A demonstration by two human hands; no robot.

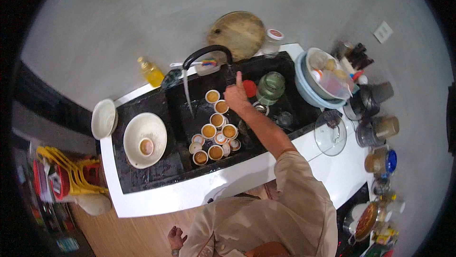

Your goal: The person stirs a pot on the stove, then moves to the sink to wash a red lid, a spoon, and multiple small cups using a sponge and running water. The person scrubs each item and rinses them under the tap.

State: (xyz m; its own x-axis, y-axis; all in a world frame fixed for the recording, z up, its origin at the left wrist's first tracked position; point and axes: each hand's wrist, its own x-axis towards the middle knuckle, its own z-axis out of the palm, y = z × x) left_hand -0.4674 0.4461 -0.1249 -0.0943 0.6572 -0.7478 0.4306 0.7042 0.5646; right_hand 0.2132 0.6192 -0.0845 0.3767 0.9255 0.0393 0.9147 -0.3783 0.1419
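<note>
My right hand (236, 95) reaches over the black sink (178, 121), one digit extended towards the base of the black arched faucet (208, 50). Whether it touches the faucet handle is unclear. A thin pale streak, apparently running water (186, 93), drops from the spout. Just left of and below that hand, several small white round containers with tan insides (208, 131) cluster in the sink, among smaller white-and-orange round pieces (220, 137). A red lid (249, 88) and a green glass jar (270, 88) are at its right. My left hand (176, 237) hangs low beside my body, fingers loosely apart, holding nothing.
A cream bowl (153, 132) with one small round container inside stands left. Behind are a yellow soap bottle (151, 72), a wooden board (237, 36) and a lidded jar (272, 45). Stacked basins (302, 86), a glass lid (330, 137) and a pan of food (365, 221) line the right.
</note>
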